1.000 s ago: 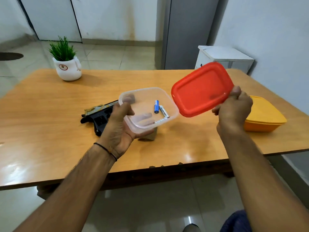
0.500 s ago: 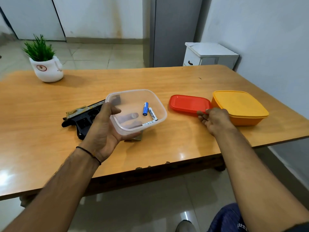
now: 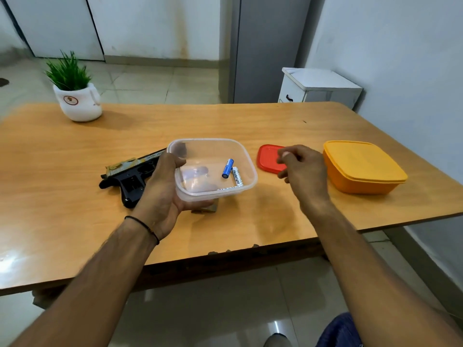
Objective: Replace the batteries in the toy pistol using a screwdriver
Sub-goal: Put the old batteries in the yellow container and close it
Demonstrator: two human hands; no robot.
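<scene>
My left hand [image 3: 160,196] grips a clear plastic container [image 3: 240,156] by its left side and holds it just above the table. Inside lie a blue battery [image 3: 227,168] and a white battery [image 3: 237,177], with another white one along the near wall. The black toy pistol [image 3: 130,176] with a gold slide lies flat on the table behind my left hand. The red lid [image 3: 268,159] rests on the table to the right of the container. My right hand [image 3: 304,171] hovers over the lid's near right part, empty, fingers loosely curled. No screwdriver is visible.
An orange lidded box [image 3: 363,166] stands at the right, next to the red lid. A white pot with a green plant [image 3: 75,96] sits at the far left of the wooden table [image 3: 75,221]. A small white cabinet [image 3: 318,86] stands behind the table.
My right hand carried the red lid from the air down to the table beside the orange box, let go of it, and has lifted off. The container stays in my left hand.
</scene>
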